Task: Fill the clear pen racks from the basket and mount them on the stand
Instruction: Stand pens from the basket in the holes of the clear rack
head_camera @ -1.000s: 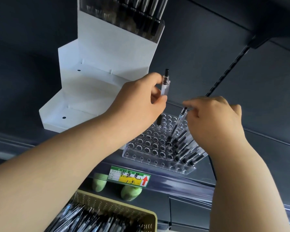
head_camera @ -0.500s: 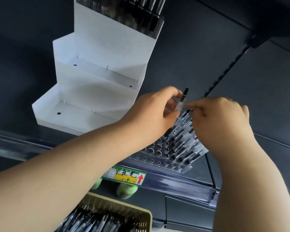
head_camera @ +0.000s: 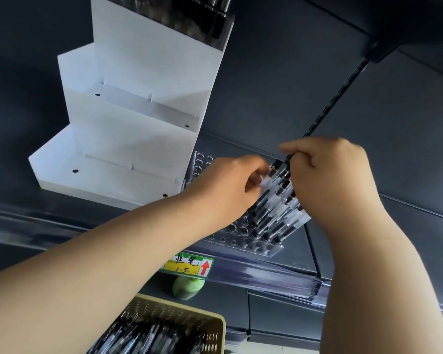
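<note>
I stand at a dark grey shelf (head_camera: 407,180) with a dark back panel, and a slotted metal strip (head_camera: 339,95) runs up that panel behind the clear pen rack (head_camera: 243,242). The rack lies on the shelf near its front edge. Just to the left of the rack stands the white stepped stand (head_camera: 138,139), whose two lower steps are bare. Its top step carries another rack of pens (head_camera: 205,21), blurred at the edge of view. Below the rack, on the shelf's clear front rail, sits a green and yellow price label (head_camera: 189,265). Under that is a round green thing (head_camera: 188,287), and lower yet is the yellow basket (head_camera: 216,325), full of loose pens (head_camera: 151,338).

Both my hands are over the right part of the rack. My left hand (head_camera: 223,190) has its fingers curled, pinching the barrel of a clear pen (head_camera: 266,178) that leans over the rack's holes. My right hand (head_camera: 330,175) is just beside it, thumb and forefinger pressed onto the black top of a second pen (head_camera: 289,157).

The rack is see-through plastic, drilled with rows of round holes. The standing pens (head_camera: 274,218) fill its right end, clear barrels with black ends, and the holes to the left are open.
</note>
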### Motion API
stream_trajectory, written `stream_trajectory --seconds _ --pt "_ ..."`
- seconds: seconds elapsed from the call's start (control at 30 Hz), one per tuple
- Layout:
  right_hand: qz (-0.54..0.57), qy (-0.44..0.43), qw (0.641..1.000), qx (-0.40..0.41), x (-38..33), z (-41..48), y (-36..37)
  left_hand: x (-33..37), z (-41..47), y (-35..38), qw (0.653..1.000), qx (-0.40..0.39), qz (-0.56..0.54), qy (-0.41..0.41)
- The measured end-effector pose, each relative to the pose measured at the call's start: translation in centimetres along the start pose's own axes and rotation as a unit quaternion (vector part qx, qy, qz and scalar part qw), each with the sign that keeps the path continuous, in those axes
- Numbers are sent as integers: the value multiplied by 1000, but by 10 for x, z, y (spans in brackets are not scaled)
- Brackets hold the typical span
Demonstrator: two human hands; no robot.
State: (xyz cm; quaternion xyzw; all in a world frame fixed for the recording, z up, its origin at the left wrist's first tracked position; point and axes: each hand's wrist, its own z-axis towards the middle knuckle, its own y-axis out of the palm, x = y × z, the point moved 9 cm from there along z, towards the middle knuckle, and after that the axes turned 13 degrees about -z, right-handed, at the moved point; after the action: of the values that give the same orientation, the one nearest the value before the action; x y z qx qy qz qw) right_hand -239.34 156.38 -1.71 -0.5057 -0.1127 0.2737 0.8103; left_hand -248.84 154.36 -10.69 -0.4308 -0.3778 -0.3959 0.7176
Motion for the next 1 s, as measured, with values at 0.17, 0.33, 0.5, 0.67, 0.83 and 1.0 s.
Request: stream_trajectory --seconds 0.17,0.33,0.5,0.67,0.83,1.0 --pt "36 10 999 -7 4 0 3 -17 -1 10 999 -23 15 -34" --pt "37 14 999 -15 7 1 5 -14 -1 13 999 -21 36 -20" --pt "44 18 999 -4 12 1 2 -14 0 10 997 -25 69 -26" --pt "34 20 999 19 16 0 -13 -14 -2 1 990 -35 130 -42" --pt "46 -2 996 77 -3 -21 -38 4 -17 -14 977 -42 210 -24" --pt "74 -98 991 53 -52 -78 -16 21 -62 -27 947 -44 317 19"
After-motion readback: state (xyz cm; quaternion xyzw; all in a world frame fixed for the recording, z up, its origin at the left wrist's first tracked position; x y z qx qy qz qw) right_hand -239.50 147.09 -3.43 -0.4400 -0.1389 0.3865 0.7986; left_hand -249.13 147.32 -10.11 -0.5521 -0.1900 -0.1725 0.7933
